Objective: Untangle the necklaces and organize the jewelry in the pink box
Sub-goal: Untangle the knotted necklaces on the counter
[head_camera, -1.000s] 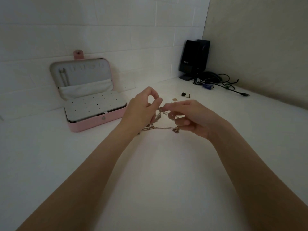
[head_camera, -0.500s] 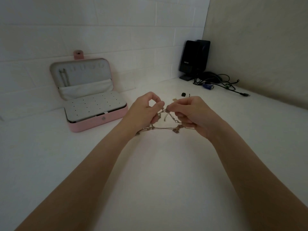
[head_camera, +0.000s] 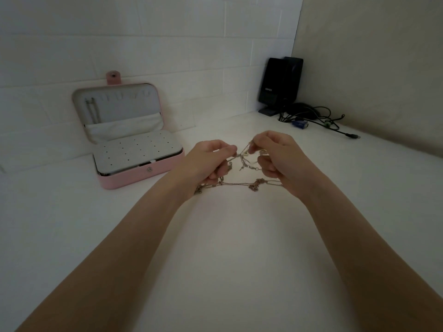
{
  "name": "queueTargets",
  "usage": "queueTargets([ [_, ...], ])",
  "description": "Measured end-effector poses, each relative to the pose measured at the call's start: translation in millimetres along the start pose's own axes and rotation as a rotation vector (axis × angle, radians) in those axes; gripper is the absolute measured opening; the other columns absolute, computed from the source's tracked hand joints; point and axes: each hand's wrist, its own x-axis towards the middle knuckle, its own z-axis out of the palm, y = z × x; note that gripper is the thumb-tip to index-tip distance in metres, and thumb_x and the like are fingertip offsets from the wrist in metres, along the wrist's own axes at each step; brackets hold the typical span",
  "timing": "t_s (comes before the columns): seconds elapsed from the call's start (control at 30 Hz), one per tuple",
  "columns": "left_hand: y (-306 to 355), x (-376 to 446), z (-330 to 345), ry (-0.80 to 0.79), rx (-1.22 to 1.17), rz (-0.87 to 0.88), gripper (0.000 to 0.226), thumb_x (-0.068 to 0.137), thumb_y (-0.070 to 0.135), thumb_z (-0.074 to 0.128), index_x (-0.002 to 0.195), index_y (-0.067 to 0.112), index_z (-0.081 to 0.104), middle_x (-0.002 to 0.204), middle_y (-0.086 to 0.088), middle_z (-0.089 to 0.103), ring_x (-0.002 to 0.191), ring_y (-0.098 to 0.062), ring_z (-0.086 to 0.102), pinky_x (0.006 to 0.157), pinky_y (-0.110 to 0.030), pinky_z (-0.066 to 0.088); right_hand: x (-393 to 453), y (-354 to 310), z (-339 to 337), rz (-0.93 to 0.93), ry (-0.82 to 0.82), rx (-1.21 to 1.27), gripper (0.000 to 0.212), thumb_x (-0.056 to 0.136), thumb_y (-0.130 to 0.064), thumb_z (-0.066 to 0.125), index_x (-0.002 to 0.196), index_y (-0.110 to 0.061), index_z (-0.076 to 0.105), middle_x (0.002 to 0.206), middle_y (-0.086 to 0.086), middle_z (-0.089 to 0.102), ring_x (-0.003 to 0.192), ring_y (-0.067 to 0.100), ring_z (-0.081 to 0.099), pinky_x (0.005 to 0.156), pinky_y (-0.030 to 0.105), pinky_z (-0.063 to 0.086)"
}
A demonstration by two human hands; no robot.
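Note:
A tangle of thin metal necklaces (head_camera: 242, 164) stretches between my two hands above the white table. My left hand (head_camera: 208, 161) pinches one part of the chains between thumb and fingers. My right hand (head_camera: 275, 156) pinches another part, a little higher. A lower strand (head_camera: 237, 184) with small charms sags between the hands and trails left under my left wrist. A tiny cross pendant hangs in the gap. The pink jewelry box (head_camera: 143, 173) stands open at the left, lid against the wall, with one chain (head_camera: 91, 111) hanging inside the lid.
A black speaker (head_camera: 279, 85) stands in the far corner with a bundle of black cables (head_camera: 314, 117) beside it. The tiled wall (head_camera: 167, 44) runs behind the box. The white table (head_camera: 227, 259) extends toward me between my forearms.
My hands have drawn apart, the right one moving right and slightly up, so the chains are stretched wider between them. The small items behind my hands are now hidden.

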Motion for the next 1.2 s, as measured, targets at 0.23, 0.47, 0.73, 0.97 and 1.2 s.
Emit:
queueTargets([
  [0.23,4,-4,0,-0.045,-0.060,-0.027,0.021,0.090,0.028,0.058,0.090,0.009,0.067,0.039,0.008,0.031,0.037,-0.005,0.021,0.039,-0.017,0.018,1,-2,-5,0.036,0.021,0.235,0.019,0.094,-0.009,0.045,0.078,-0.005,0.055,0.073,0.003,0.062,0.039,0.006,0.024,0.036,0.017,0.018],
  [0.47,3,-3,1,-0.005,0.004,0.006,0.012,0.085,0.018,0.063,0.074,0.016,0.068,0.038,0.007,0.032,0.038,-0.008,0.021,0.039,-0.020,0.016,1,-1,-4,0.066,-0.014,0.288,0.020,0.094,-0.009,0.047,0.076,-0.007,0.056,0.071,0.004,0.062,0.038,0.005,0.025,0.034,0.016,0.021],
  [0.73,3,0,5,0.160,0.001,0.021,0.018,0.082,0.012,0.061,0.064,0.012,0.062,0.037,0.009,0.036,0.032,-0.005,0.028,0.035,-0.013,0.026,0,2,5,0.100,-0.118,0.257,0.019,0.093,-0.009,0.049,0.075,-0.010,0.054,0.062,-0.001,0.051,0.039,0.005,0.026,0.035,0.016,0.020],
  [0.97,4,0,6,0.141,0.058,0.010,0.026,0.087,0.012,0.054,0.062,0.013,0.059,0.043,0.010,0.049,0.032,-0.003,0.032,0.036,-0.013,0.029,3,6,4,0.103,0.039,0.106,0.011,0.095,-0.010,0.046,0.087,-0.006,0.054,0.068,0.002,0.052,0.038,0.006,0.025,0.034,0.018,0.018],
  [1.2,2,-1,5,0.099,0.106,0.003,0.017,0.087,0.013,0.059,0.071,0.013,0.065,0.059,0.007,0.069,0.045,0.001,0.054,0.045,-0.013,0.042,2,4,9,0.080,0.091,0.072,0.013,0.097,-0.010,0.040,0.089,-0.006,0.049,0.071,0.006,0.061,0.036,0.007,0.027,0.033,0.016,0.022],
])
